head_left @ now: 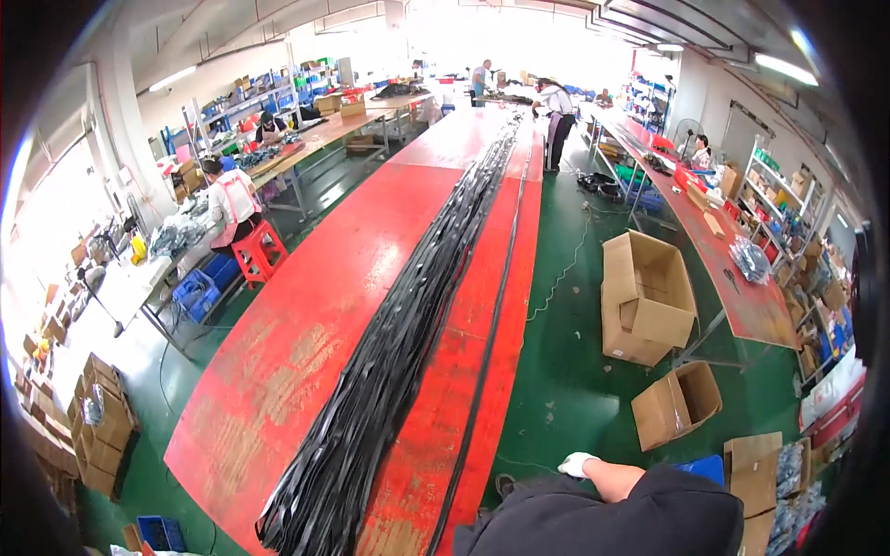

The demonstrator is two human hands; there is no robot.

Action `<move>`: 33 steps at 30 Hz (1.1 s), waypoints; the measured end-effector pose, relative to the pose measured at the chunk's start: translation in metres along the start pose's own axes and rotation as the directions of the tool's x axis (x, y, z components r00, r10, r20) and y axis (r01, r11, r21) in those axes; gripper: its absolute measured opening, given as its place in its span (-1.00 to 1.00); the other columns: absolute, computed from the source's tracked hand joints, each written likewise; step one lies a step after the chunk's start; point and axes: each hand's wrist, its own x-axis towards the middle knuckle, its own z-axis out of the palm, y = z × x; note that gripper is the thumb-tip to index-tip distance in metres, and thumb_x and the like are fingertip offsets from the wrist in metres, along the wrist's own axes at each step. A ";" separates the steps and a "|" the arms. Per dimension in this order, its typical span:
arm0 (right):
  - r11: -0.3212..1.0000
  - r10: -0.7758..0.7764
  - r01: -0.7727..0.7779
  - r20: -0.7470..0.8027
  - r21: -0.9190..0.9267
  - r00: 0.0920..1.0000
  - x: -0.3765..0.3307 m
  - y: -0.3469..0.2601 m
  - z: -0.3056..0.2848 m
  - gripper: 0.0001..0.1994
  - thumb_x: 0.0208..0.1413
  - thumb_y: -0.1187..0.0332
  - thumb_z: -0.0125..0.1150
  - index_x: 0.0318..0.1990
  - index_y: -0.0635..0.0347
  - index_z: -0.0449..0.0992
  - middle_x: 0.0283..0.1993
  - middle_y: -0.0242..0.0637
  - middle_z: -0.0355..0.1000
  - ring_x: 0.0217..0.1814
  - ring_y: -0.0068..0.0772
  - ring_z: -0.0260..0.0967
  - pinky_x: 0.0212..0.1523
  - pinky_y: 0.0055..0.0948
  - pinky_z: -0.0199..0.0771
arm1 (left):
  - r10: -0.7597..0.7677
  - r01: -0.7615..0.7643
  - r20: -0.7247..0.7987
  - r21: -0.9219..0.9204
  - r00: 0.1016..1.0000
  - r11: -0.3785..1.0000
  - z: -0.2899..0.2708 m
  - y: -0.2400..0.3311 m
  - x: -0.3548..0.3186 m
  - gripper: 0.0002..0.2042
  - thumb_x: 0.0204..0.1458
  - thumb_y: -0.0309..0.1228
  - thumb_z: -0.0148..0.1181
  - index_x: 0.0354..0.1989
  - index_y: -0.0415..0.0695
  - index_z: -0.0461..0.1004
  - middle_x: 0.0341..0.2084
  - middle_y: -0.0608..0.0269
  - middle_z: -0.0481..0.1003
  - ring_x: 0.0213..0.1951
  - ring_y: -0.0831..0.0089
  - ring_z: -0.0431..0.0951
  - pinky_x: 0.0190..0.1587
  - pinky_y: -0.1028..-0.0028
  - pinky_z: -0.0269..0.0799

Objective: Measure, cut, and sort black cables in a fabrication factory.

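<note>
The gloved right hand (577,465) hangs near the edge of the scuffed red tabletop (278,380); whether it grips anything, I cannot tell. There, black strips (399,361) lie lengthwise, probably to stay straight, with one single strip (476,398) apart, nearer the hand. Beyond are green floor (556,357), cartons (619,292) and co-workers (234,199).

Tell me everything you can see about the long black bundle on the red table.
The bundle is made of many long, thin black strips, glossy in places, that look like plastic or rubber. It lies lengthwise along the red table, loosely gathered, with uneven strip ends nearest the camera. Small pale spots or glints dot its length. A separate dark strip lies apart to its right. The far end is too small to make out clearly, including whether anyone touches it.
</note>
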 end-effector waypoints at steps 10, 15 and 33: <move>0.950 -0.301 0.310 -0.145 0.043 0.942 0.000 -0.090 -0.051 -0.53 0.31 0.00 0.16 0.23 0.04 0.61 -0.06 -0.26 0.66 -0.16 -0.32 0.59 -0.07 -0.23 0.60 | 0.038 -0.037 -0.021 0.029 0.999 0.999 -0.001 -0.005 0.008 -0.64 0.18 -0.15 0.32 0.00 -0.15 0.65 -0.04 0.00 0.66 -0.03 0.09 0.64 0.06 0.14 0.53; 0.954 -0.299 0.301 -0.101 0.007 0.949 -0.002 -0.101 -0.052 -0.51 0.31 -0.01 0.15 0.25 0.02 0.61 0.01 -0.23 0.67 -0.07 -0.23 0.61 0.02 -0.19 0.58 | 0.034 -0.033 -0.025 0.027 0.999 0.999 0.001 -0.006 0.009 -0.64 0.18 -0.14 0.31 -0.01 -0.15 0.65 -0.05 0.00 0.66 -0.04 0.09 0.64 0.05 0.13 0.53; 0.983 -0.185 0.182 -0.129 -0.032 0.974 0.003 -0.068 -0.047 -0.56 0.28 0.00 0.16 0.17 -0.01 0.67 0.08 -0.20 0.66 0.10 -0.12 0.61 0.15 -0.16 0.55 | -0.009 0.012 -0.044 0.063 0.999 0.998 -0.003 -0.022 0.009 -0.66 0.17 -0.12 0.30 -0.07 -0.13 0.67 -0.10 0.01 0.67 -0.08 0.07 0.65 0.01 0.11 0.54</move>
